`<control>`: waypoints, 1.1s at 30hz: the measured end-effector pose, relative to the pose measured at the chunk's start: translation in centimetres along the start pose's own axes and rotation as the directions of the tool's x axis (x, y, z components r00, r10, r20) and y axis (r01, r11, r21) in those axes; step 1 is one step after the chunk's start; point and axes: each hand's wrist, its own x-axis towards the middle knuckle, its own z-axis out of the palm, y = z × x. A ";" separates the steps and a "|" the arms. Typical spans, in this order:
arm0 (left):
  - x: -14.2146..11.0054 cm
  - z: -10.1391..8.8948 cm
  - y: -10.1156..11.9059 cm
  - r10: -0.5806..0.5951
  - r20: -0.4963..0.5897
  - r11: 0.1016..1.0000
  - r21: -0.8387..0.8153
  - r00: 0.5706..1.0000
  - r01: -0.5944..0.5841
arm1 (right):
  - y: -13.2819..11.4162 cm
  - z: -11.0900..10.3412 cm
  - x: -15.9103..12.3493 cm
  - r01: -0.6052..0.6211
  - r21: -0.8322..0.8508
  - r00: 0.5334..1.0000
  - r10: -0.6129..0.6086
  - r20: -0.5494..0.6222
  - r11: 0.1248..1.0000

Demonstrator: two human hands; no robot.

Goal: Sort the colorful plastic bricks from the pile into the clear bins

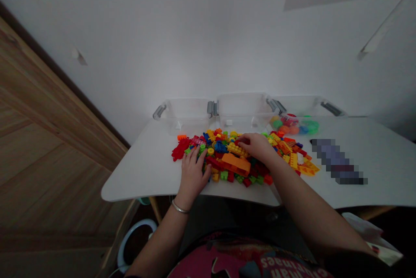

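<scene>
A heap of mixed toy building bricks in many colours lies across the middle of the white table. My left hand rests on the heap's left side, fingers spread, near a small yellow round piece and some red netting-like material. Over the middle of the heap, my right hand has its fingers curled together beside a yellow studded brick. A bit of red shows at those fingertips, but what they pinch is mostly hidden. Just below lies a large orange block.
Three clear plastic bins with grey handles stand along the wall: a left bin, a middle bin and a right bin holding colourful round pieces. A pixelated dark object lies right on the white table.
</scene>
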 end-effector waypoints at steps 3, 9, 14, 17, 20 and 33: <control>0.0 0.0 0.0 -0.001 0.001 1.000 -0.007 1.000 0.001 | 0.4 0.1 -0.1 -0.041 0.030 0.998 0.042 -0.042 0.999; 0.0 -0.5 0.3 0.019 -0.010 1.000 0.007 1.000 -0.019 | -0.1 -0.2 -0.5 -0.047 0.042 0.998 0.049 -0.037 0.998; 0.0 -0.7 0.4 0.068 -0.004 0.998 0.019 0.998 -0.067 | -0.5 0.0 -0.3 -0.042 -0.034 0.997 0.040 -0.060 0.999; 0.0 -0.6 0.4 0.059 -0.007 0.998 0.015 0.998 -0.058 | -0.3 0.1 -0.1 -0.084 -0.086 0.991 0.074 -0.112 0.993; 0.0 -0.5 0.4 0.048 -0.018 0.999 0.014 0.999 -0.047 | -0.3 -0.1 -0.4 -0.071 -0.076 0.987 0.059 -0.153 0.995; -0.2 -1.1 0.5 0.194 -0.057 0.981 0.024 0.979 -0.193 | -1.8 -0.2 -7.0 0.390 -0.102 0.914 -0.399 -0.079 0.915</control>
